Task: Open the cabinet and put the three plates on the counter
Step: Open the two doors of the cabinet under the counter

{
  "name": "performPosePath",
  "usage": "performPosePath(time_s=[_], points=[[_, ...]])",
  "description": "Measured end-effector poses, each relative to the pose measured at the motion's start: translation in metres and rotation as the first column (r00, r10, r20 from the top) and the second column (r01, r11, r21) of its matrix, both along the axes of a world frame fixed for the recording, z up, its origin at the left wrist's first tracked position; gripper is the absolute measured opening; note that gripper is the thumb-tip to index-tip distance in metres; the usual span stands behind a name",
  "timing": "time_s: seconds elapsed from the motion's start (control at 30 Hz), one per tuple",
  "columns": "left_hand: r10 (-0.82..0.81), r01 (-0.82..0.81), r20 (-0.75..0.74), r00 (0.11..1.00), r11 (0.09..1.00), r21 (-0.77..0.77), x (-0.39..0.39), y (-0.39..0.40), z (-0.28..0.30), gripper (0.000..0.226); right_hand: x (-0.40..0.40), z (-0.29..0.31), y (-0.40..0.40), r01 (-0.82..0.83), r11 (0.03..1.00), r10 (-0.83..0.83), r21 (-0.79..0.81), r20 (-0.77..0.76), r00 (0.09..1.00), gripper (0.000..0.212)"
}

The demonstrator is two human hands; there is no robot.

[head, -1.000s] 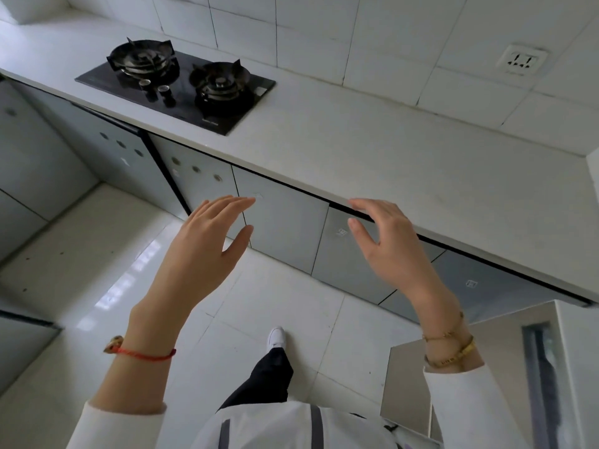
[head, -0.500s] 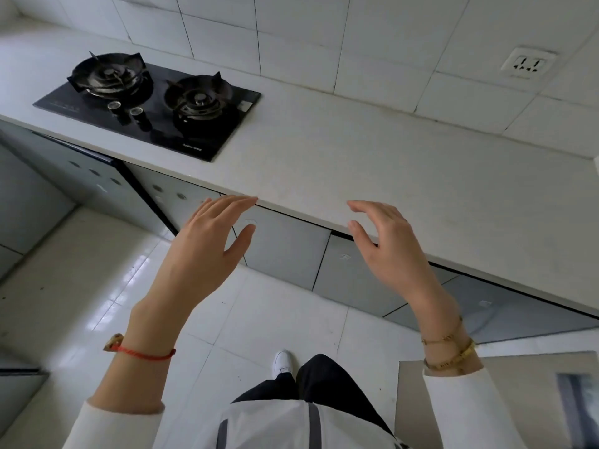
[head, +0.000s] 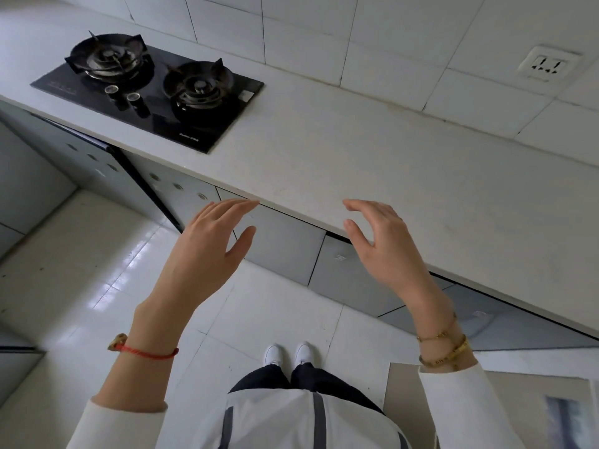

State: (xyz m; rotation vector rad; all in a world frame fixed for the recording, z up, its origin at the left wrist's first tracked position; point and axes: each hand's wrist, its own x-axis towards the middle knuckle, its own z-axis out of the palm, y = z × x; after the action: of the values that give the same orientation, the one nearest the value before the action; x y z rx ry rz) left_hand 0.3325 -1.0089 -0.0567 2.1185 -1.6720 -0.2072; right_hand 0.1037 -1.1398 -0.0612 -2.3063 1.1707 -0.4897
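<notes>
Nothing done yet: cabinet doors (head: 285, 244) closed, no plates on desk (head: 372, 163) (none visible), both hands, left hand (head: 207, 251) and right hand (head: 385, 244), spread and empty.

One counter (head: 372, 163) runs from ten o'clock to four o'clock. On it at ten o'clock sits one hob (head: 147, 95) with two burners and two knobs (head: 124, 92). One wall socket (head: 547, 67) shows at two o'clock. Two hands are raised: the left hand (head: 204, 254) at center, the right hand (head: 385, 247) toward three o'clock. Two white shoes (head: 288, 353) show at six o'clock. Three bracelets are worn: one red, two gold.
</notes>
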Motion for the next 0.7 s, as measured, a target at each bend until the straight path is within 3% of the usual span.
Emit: performPosePath(time_s=[0.37, 0.7], points=[[0.003, -0.003, -0.02, 1.0, 1.0, 0.02, -0.011, -0.016, -0.063, 0.04, -0.014, -0.062, -0.016, -0.021, 1.0, 0.021, -0.011, -0.072, 0.997, 0.036], [-0.028, 0.026, 0.074, 0.997, 0.999, 0.027, 0.005, -0.013, -0.238, 0.039, -0.001, -0.237, -0.016, 0.032, 0.993, -0.042, -0.114, -0.088, 0.995, 0.036]])
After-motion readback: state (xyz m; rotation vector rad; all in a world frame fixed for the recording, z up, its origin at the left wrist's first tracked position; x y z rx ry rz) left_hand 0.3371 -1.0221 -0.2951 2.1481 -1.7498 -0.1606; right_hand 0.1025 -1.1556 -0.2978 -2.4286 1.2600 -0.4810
